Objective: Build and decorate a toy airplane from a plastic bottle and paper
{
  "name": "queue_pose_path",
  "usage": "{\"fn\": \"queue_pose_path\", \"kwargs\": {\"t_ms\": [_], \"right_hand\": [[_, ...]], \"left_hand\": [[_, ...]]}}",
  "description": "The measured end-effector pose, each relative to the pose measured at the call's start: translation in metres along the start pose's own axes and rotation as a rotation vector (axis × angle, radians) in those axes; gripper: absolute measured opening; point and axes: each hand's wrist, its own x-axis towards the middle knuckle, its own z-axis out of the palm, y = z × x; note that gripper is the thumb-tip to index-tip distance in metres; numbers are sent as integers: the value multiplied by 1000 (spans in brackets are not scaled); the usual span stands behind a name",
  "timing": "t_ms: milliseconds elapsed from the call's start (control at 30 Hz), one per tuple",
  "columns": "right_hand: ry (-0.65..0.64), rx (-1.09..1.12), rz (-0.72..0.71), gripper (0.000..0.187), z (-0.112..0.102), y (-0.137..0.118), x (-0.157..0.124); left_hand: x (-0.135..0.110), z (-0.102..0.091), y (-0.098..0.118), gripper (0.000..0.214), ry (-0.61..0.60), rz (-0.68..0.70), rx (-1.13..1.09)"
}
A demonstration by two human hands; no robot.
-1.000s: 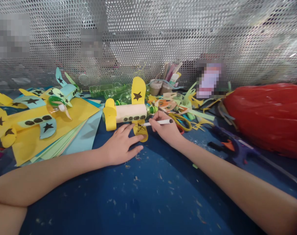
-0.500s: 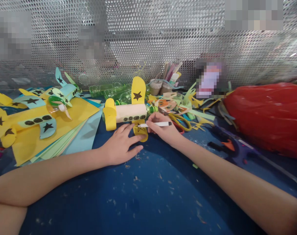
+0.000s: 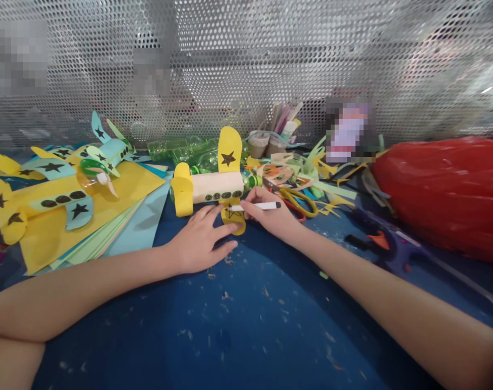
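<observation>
A toy plane (image 3: 217, 187) made from a green plastic bottle wrapped in pale paper lies in front of me, with yellow wings and tail. Black ovals line its side. Its far wing (image 3: 230, 147) carries a filled black star; the near wing (image 3: 235, 226) bears a star outline, partly dark. My right hand (image 3: 270, 214) pinches a white marker (image 3: 266, 206) with a black end, its tip at the star on the near wing. Spread out flat, my left hand (image 3: 201, 238) rests beside the plane, fingertips against the near wing and body.
Finished-looking paper planes (image 3: 59, 195) lie on coloured sheets (image 3: 144, 227) at left. Green bottles (image 3: 181, 149) stand behind. Yellow-handled scissors (image 3: 298, 200) and paper scraps (image 3: 311, 168) lie right, near a purple glue gun (image 3: 396, 244) and a red bag (image 3: 445, 195). Perforated metal (image 3: 238, 70) closes the back.
The marker and my right hand have shifted very slightly to the left over the near wing. My left hand and the plane have stayed in place.
</observation>
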Motion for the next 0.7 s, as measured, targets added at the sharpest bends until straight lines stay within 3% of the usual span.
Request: {"fn": "queue_pose_path", "kwargs": {"t_ms": [700], "right_hand": [[32, -31, 29, 17, -1, -4, 1]], "left_hand": [[0, -1, 1, 40, -18, -9, -7]]}}
